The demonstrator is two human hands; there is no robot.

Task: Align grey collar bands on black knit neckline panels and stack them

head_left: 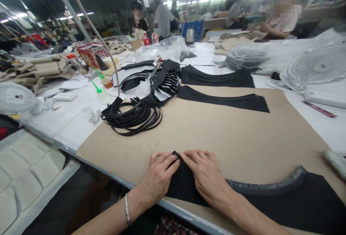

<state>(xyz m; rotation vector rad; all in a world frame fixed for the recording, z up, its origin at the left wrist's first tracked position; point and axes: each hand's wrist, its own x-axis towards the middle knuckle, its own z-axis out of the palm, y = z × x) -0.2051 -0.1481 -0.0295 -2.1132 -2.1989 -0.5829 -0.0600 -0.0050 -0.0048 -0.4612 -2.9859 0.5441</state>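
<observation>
A black curved panel of fabric or leather [286, 204] lies along the front of the brown board, one long edge showing a greyish turned strip. At its left end my left hand [160, 172] grips the top corner, fingers curled and thumb against the edge. My right hand [204, 172] is beside it, its bent fingers pressing the same edge just right of the corner. Its forearm crosses over the panel and hides part of it. The fingertips of both hands nearly meet, and the underside of the corner is hidden.
A coil of black strips [132, 118] lies at the board's left, with black curved panels [224, 100] behind. White fans [16, 98] stand at both sides. Glue bottles with green tips [100, 92], pink tweezers [319, 109] and a kettle [190, 35] are farther off. People work behind.
</observation>
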